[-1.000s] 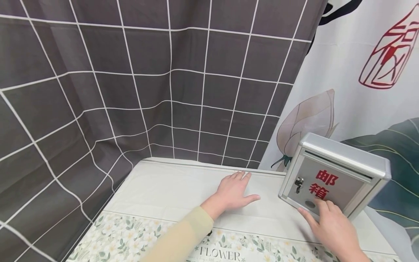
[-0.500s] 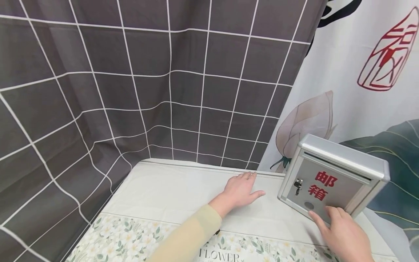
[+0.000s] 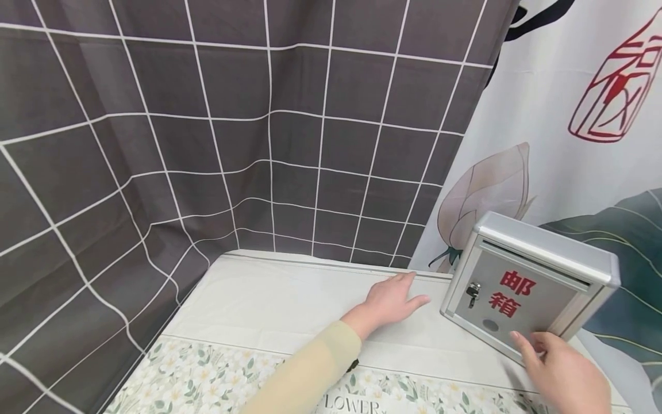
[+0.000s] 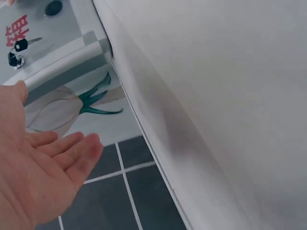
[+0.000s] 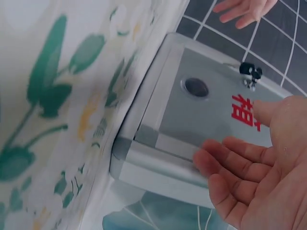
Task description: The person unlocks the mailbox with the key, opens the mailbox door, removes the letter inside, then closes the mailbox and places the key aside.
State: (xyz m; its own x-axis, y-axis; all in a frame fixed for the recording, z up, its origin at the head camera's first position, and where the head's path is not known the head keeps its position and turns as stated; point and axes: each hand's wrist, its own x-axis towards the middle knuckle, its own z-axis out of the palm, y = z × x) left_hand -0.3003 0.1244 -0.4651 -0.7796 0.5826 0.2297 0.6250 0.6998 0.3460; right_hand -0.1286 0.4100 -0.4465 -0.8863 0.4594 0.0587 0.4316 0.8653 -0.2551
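A silver metal mailbox [image 3: 548,305] with red characters stands upright at the right of the table. A keyed lock [image 3: 473,292] sits on the left of its door, and a small round window [image 5: 195,87] lies low on the panel. My left hand [image 3: 390,302] is left of the mailbox, over the white cloth, fingers extended and thumb out, holding nothing. At the mailbox's lower right corner is my right hand [image 3: 569,371]; its fingers are loosely bent beside the right edge, as the right wrist view shows, and its thumb is in front of the door.
A white tablecloth [image 3: 289,293] with a floral band and printed lettering covers the table. Behind it hangs a dark curtain with a white grid [image 3: 295,138]. A white curtain with plant prints [image 3: 558,172] hangs close behind the mailbox.
My left hand has moved right, toward the mailbox. My right hand has slid from the front of the door to the lower right corner. The mailbox stays in place.
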